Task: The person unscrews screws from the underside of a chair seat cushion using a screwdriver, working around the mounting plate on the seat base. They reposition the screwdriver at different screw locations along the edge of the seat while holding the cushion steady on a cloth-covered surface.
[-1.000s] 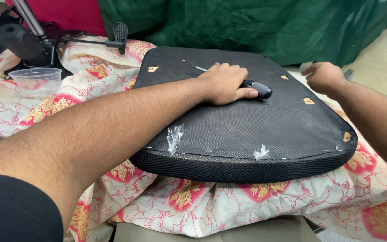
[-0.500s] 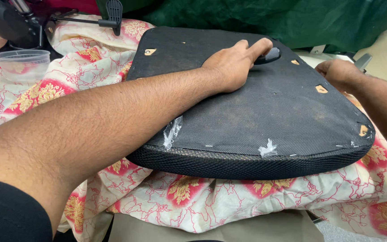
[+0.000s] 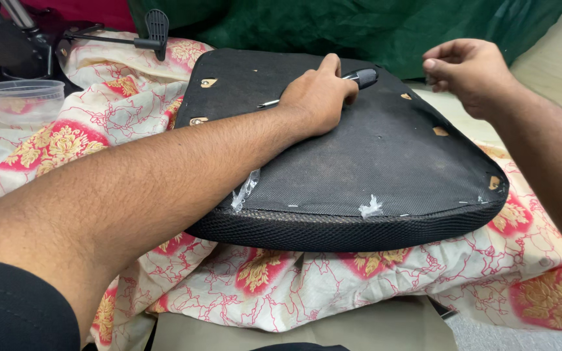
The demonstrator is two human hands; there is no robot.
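Observation:
A black chair seat pad (image 3: 372, 169) lies underside up on a floral cloth (image 3: 66, 140). My left hand (image 3: 317, 94) rests on its far part, fingers curled over a screwdriver (image 3: 364, 78). The black handle sticks out to the right of the hand and the thin metal shaft to the left. My right hand (image 3: 469, 71) hovers above the pad's far right edge, thumb and fingertips pinched together. Whether anything is between them is too small to tell. Several bare screw holes (image 3: 208, 82) show in the pad's fabric.
A clear plastic cup (image 3: 24, 101) stands on the cloth at the left. Behind it lies a black chair mechanism with a lever (image 3: 154, 29). A green cloth (image 3: 359, 26) is heaped at the back. Bits of torn tape (image 3: 371, 208) cling to the pad's near edge.
My left hand has gone from fingers stretched out on the handle to curled over the screwdriver's middle. My right hand has lifted off the pad's right edge into the air.

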